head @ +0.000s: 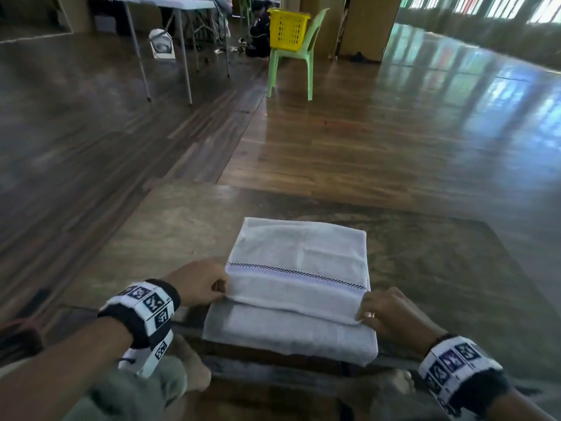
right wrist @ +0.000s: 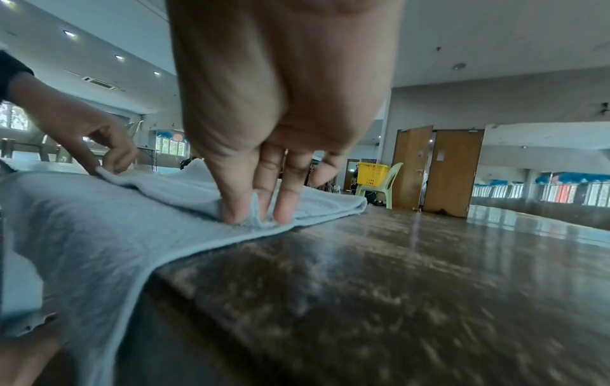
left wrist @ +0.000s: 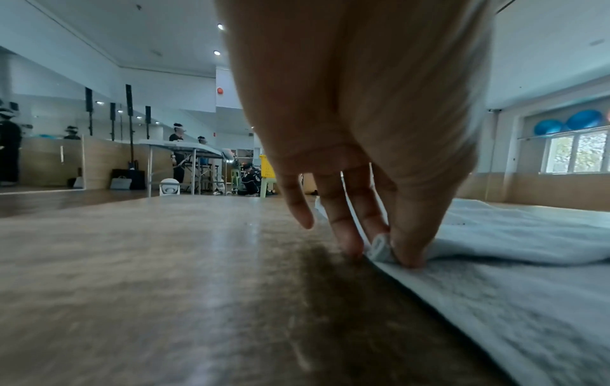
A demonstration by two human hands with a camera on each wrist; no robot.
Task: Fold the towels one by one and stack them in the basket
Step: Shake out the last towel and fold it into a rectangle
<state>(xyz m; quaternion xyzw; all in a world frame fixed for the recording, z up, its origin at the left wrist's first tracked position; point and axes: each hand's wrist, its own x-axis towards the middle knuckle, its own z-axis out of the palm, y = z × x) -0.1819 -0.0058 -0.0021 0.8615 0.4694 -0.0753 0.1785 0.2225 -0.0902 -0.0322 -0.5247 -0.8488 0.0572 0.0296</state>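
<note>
A white towel [head: 297,262] with a checkered stripe lies partly folded on a brown wooden table [head: 170,238], its near part hanging over the front edge. My left hand [head: 223,287] pinches the left corner of the upper folded layer [left wrist: 379,246]. My right hand [head: 362,314] pinches the right corner of the same layer [right wrist: 254,211], thumb and fingers pressed down on the towel [right wrist: 99,222]. In the right wrist view the left hand [right wrist: 105,164] shows at the far corner. A yellow basket [head: 287,28] stands far off on a green chair [head: 291,56].
Shiny wooden floor surrounds the table. A folding table [head: 170,4] and a crouching person [head: 261,31] are at the back. Wooden doors [right wrist: 442,169] stand behind the chair [right wrist: 383,188]. Bare tabletop lies left and right of the towel [left wrist: 528,300].
</note>
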